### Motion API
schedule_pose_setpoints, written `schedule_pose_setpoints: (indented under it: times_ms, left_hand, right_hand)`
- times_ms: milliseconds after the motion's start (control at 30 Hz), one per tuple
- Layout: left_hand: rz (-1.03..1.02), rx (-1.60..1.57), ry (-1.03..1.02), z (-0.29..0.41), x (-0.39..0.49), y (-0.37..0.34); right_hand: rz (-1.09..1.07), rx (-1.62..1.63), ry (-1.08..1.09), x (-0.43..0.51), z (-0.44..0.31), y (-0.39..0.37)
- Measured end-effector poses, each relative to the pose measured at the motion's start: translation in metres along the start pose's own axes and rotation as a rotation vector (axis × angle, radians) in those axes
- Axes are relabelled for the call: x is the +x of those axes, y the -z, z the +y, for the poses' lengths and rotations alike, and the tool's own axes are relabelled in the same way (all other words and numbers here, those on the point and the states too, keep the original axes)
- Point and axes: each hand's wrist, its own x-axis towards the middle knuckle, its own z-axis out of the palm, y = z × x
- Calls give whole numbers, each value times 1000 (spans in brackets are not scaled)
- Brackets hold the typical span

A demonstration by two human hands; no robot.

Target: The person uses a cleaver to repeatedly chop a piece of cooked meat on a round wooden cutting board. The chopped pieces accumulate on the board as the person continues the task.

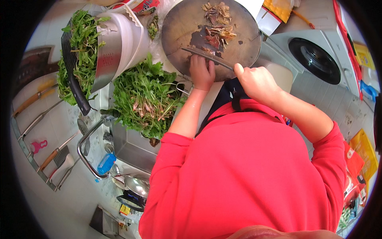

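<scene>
A round wooden chopping board (179, 35) lies before me at the top of the view. My right hand (258, 82) grips the handle end of a kitchen knife (206, 56), its blade reaching left across the board. Close against the near side of the blade is my left hand (202, 71), fingers bent down to the board. The blade hides its fingertips, so what they hold is unclear. A small reddish piece (208, 50) shows just past the blade. Beyond it lie two piles of thin brown slices, perhaps cured meat: a nearer pile (220, 34) and a farther pile (219, 14).
Leafy greens (146, 101) heap over the sink (134, 149) beside my left forearm. More greens fill a tilted metal strainer (109, 50), with a black-handled tool (78, 92) across them. The faucet (85, 149) arches left. A front-loading washing machine (316, 59) stands at right.
</scene>
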Motion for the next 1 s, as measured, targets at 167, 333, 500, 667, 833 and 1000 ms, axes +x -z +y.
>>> schedule_pose_setpoints:
  times_ms: [167,333,500,667,833,1000]
  left_hand:
    - [-17,-22,30,-1,0,-1]
    - [-5,-25,47,-3,1,-2]
    - [11,-34,54,-3,1,-2]
    - [20,-11,64,-3,0,-4]
    - [24,2,57,-1,4,-5]
    - [24,5,61,0,2,-5]
  right_hand:
    - [-68,-23,-23,8,-1,-3]
    - [-80,18,-33,27,-2,-8]
    - [-45,75,-4,51,-3,-15]
    - [-16,61,27,63,2,-23]
    - [72,124,22,61,-1,-19]
    - [-79,65,-89,39,3,-12]
